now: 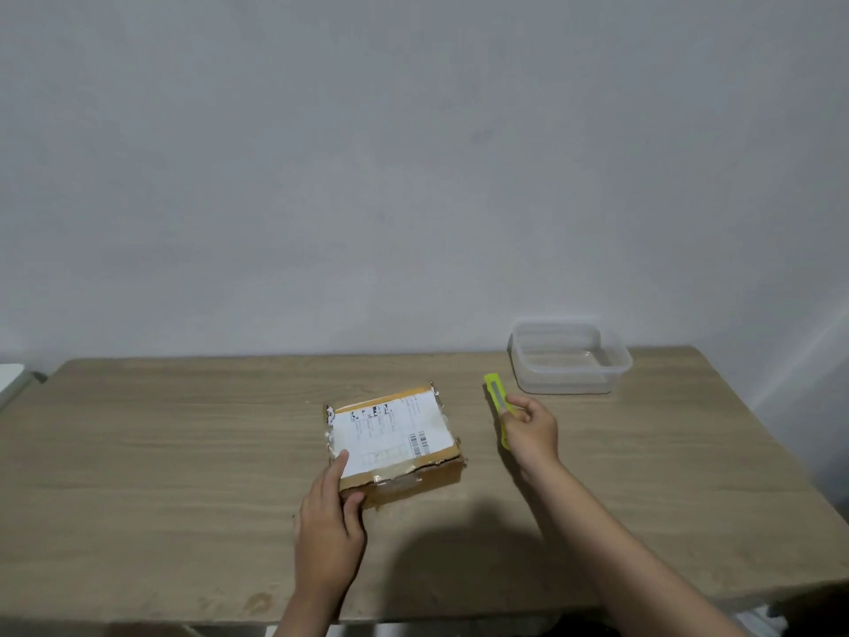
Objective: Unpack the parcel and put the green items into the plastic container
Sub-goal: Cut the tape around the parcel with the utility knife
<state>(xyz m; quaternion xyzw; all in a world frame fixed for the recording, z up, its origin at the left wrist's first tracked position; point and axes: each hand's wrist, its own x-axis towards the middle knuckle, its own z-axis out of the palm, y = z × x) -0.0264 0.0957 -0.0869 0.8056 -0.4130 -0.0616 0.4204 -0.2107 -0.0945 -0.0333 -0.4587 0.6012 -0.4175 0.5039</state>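
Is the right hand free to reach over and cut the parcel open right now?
Probably yes. The right hand grips the green cutter beside the parcel, bare table between them, and the left hand steadies its near corner.

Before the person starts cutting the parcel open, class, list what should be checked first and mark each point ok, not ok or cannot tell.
1. Parcel lies flat on the table: ok.
2. Left hand steadies the parcel's near corner: ok.
3. Right hand grips the knife: ok.
4. Blade pushed out for cutting: cannot tell.
5. Parcel still taped shut: ok, nothing unpacked yet.
6. Plastic container stands open, nothing visible inside, beyond the knife: ok.
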